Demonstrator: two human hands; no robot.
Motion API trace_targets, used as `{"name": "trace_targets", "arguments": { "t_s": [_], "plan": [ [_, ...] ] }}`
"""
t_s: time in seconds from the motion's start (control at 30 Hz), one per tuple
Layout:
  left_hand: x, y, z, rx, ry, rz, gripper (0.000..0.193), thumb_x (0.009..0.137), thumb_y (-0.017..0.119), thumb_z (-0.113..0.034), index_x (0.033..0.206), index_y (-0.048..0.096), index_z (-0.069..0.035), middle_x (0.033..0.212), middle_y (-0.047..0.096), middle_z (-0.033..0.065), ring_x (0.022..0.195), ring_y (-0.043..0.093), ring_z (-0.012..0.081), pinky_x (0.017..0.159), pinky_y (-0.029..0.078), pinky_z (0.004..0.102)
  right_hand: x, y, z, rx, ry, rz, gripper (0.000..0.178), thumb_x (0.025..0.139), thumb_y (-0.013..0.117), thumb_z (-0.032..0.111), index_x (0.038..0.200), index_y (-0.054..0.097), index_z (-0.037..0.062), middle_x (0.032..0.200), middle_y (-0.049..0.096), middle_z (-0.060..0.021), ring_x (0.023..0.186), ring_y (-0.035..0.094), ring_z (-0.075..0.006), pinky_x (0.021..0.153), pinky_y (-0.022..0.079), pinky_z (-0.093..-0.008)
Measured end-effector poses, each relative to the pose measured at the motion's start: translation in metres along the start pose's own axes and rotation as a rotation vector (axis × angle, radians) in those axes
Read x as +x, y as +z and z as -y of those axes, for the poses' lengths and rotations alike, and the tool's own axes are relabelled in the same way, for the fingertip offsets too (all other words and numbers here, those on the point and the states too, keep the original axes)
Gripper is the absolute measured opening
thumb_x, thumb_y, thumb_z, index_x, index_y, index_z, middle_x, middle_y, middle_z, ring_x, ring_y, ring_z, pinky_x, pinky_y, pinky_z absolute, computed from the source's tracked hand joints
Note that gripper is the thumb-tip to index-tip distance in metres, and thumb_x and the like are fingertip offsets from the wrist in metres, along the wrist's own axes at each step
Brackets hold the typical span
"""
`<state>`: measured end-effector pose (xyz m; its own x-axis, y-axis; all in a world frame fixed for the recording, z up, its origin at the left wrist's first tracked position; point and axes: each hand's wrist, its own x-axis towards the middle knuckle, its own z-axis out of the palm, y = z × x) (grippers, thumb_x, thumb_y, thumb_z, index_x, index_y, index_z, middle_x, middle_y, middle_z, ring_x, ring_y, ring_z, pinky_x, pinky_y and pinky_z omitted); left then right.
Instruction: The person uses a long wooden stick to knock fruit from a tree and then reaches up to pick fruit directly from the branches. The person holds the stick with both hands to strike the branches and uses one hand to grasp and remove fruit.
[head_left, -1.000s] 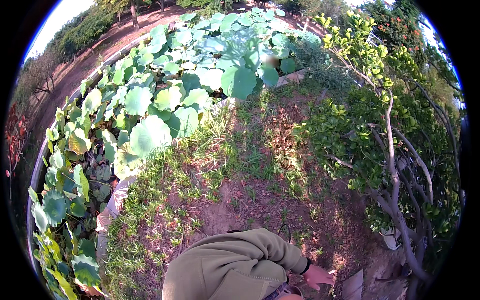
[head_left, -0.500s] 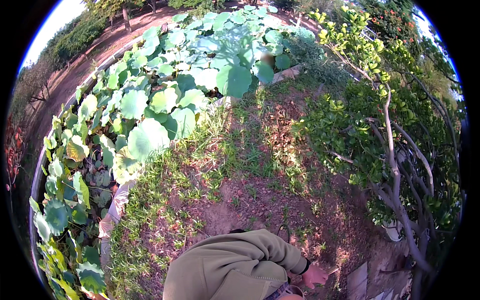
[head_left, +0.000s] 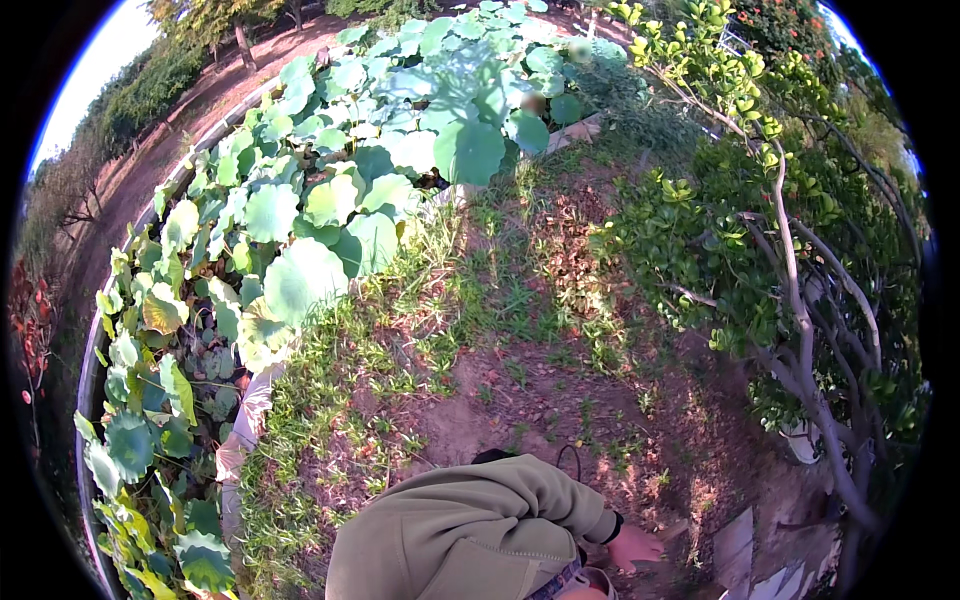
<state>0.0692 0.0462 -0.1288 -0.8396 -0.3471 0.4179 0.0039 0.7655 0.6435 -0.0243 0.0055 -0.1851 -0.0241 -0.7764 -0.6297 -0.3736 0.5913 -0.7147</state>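
L hand [head_left: 634, 545] is low in view, R of centre, at the end of an olive sleeve [head_left: 560, 500] w/ a black wristband [head_left: 615, 528]. Fingers point R, over bare soil [head_left: 450, 415]. A pale brown strip [head_left: 675, 529] lies just by the fingertips; too blurry to say if it's touched or gripped, so can't tell whether L hand is clasping anything. R hand is out of view, so its grip can't be told; a skin patch [head_left: 585, 594] at the bottom edge is too cut off to ID. A thin black loop [head_left: 570, 450] stands up behind the sleeve. R of the strip is a flat grey slab [head_left: 734, 548], tilted in view, w/ white pieces [head_left: 787, 581] near it at the lower edge. Further R, a leafy shrub [head_left: 690, 235] w/ bare, forking stems [head_left: 803, 340]; a whitish obj. [head_left: 802, 442] sits behind its lower stems. L side: big round green leaves [head_left: 303, 280], some yellowing, crowd inside a pale kerb [head_left: 246, 425], w/ low weeds [head_left: 310, 470] along it. Bkgd: trees [head_left: 240, 45] & reddish ground.
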Motion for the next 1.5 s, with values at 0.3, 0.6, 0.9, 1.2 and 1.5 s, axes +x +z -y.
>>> {"name": "trace_targets", "arguments": {
  "t_s": [0.3, 0.6, 0.9, 1.2, 1.5],
  "plan": [
    [-0.004, 0.004, -0.018, -0.131, 0.033, -0.041, 0.078, 0.075, 0.068, -0.029, 0.137, 0.032, 0.002, 0.129, 0.039, 0.0232, 0.119, 0.044, 0.0398, 0.097, 0.041, 0.0487, -0.001, 0.003, -0.006, -0.003, 0.008, 0.018, 0.031, 0.089, 0.051, 0.020, 0.105, 0.057, -0.0051, 0.089, 0.063, -0.0158, 0.072, 0.062, -0.0260, 0.062, 0.053, -0.0340],
    [-0.016, 0.022, -0.021, -0.219, -0.010, -0.097, 0.073, 0.072, 0.070, -0.032, 0.130, 0.041, 0.000, 0.123, 0.044, 0.0217, 0.116, 0.046, 0.0384, 0.095, 0.042, 0.0486, -0.020, -0.014, -0.019, -0.093, 0.074, -0.027, 0.031, 0.089, 0.050, 0.020, 0.106, 0.057, -0.0050, 0.090, 0.064, -0.0158, 0.072, 0.062, -0.0260, 0.062, 0.053, -0.0342],
    [-0.022, 0.045, 0.012, -0.222, -0.041, -0.168, 0.071, 0.070, 0.071, -0.031, 0.128, 0.041, -0.001, 0.122, 0.045, 0.0211, 0.115, 0.047, 0.0379, 0.092, 0.044, 0.0476, -0.011, -0.033, -0.052, -0.163, 0.157, -0.063, 0.032, 0.090, 0.050, 0.021, 0.107, 0.057, -0.0049, 0.091, 0.064, -0.0158, 0.073, 0.062, -0.0261, 0.063, 0.053, -0.0343],
    [-0.041, 0.023, 0.012, -0.295, -0.128, -0.070, 0.081, 0.079, 0.065, -0.027, 0.145, 0.026, -0.003, 0.146, 0.030, 0.0215, 0.132, 0.035, 0.0393, 0.107, 0.036, 0.0466, -0.042, -0.046, -0.099, -0.066, 0.257, -0.124, 0.033, 0.090, 0.050, 0.021, 0.108, 0.057, -0.0047, 0.092, 0.064, -0.0159, 0.073, 0.062, -0.0261, 0.064, 0.052, -0.0344],
    [0.003, -0.001, 0.008, -0.262, -0.056, -0.080, 0.074, 0.083, 0.063, -0.022, 0.144, 0.026, -0.002, 0.146, 0.028, 0.0211, 0.133, 0.033, 0.0377, 0.108, 0.034, 0.0446, -0.083, -0.037, -0.155, 0.269, 0.300, -0.170, 0.033, 0.091, 0.049, 0.022, 0.110, 0.056, -0.0046, 0.093, 0.064, -0.0159, 0.073, 0.062, -0.0261, 0.064, 0.052, -0.0346]
  ]
}}
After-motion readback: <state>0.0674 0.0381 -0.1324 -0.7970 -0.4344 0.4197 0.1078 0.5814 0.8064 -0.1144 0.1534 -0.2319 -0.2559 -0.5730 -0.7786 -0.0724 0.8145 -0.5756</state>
